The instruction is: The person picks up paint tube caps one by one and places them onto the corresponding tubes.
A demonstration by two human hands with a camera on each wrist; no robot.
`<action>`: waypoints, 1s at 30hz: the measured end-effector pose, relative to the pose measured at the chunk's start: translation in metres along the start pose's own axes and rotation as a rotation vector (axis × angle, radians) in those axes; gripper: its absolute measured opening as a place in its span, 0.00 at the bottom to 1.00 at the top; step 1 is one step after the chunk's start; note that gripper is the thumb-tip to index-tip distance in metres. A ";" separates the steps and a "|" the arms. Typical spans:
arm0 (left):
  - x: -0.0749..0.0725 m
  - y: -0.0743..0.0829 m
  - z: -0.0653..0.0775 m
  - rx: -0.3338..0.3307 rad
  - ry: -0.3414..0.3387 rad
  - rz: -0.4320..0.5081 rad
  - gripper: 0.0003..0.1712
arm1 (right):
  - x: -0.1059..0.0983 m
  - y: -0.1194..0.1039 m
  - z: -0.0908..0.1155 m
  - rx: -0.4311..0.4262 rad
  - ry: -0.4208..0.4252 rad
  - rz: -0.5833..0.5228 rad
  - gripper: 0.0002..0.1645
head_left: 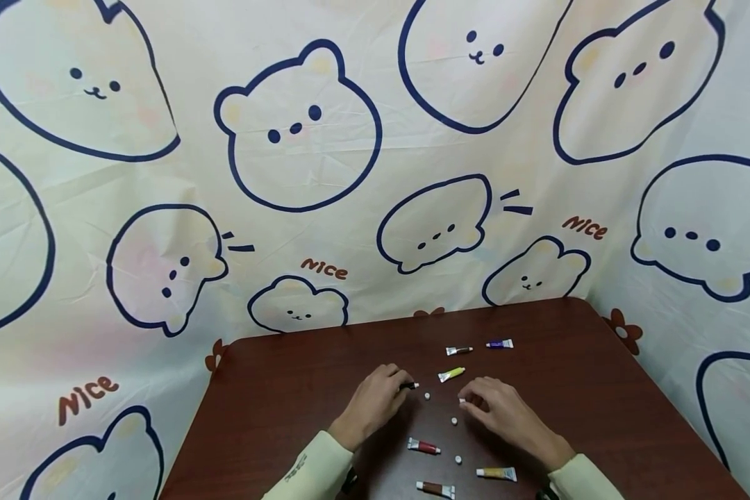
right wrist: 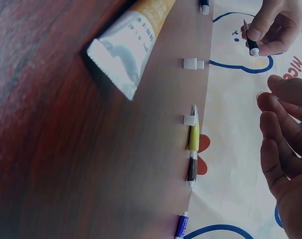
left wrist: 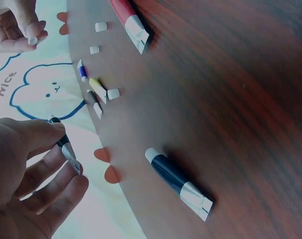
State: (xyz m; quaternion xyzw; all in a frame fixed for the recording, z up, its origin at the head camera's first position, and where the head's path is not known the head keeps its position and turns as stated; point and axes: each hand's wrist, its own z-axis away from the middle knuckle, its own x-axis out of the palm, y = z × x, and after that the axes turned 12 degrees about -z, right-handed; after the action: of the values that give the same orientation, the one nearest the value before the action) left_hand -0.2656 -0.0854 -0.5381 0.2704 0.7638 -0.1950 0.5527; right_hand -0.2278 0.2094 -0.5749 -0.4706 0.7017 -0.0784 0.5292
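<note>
My left hand [head_left: 375, 401] pinches a small dark paint tube [left wrist: 64, 139] between thumb and fingers, above the table. The tube's white tip points toward the right hand; whether that tip is capped I cannot tell. Across from it, my right hand [head_left: 506, 413] pinches a small white cap [left wrist: 32, 41] at the fingertips, apart from the tube. Between and below the hands lie loose white caps [head_left: 454, 421] on the tabletop. A yellow paint tube [head_left: 451, 375] rests just beyond them. Another dark blue tube [left wrist: 178, 179] lies on the table in the left wrist view.
Nearer me are a red tube [head_left: 423, 446], a brown tube [head_left: 435, 489] and an ochre tube [head_left: 496, 473]. Toward the far edge lie a dark brown tube [head_left: 459, 351] and a purple tube [head_left: 500, 344]. A printed cloth [head_left: 300, 243] hangs behind the brown table [head_left: 275, 389].
</note>
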 end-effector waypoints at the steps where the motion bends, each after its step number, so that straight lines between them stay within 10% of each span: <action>1: 0.000 0.001 0.000 0.004 0.002 -0.003 0.07 | 0.000 0.000 0.000 0.005 -0.002 -0.002 0.08; 30: -0.007 0.019 0.003 0.042 -0.011 0.001 0.09 | 0.010 -0.002 -0.010 -0.037 0.006 -0.022 0.08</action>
State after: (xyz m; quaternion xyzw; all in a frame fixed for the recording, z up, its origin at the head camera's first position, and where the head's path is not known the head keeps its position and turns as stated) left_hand -0.2499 -0.0732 -0.5326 0.2814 0.7563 -0.2123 0.5512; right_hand -0.2347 0.1973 -0.5767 -0.4880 0.6993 -0.0727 0.5172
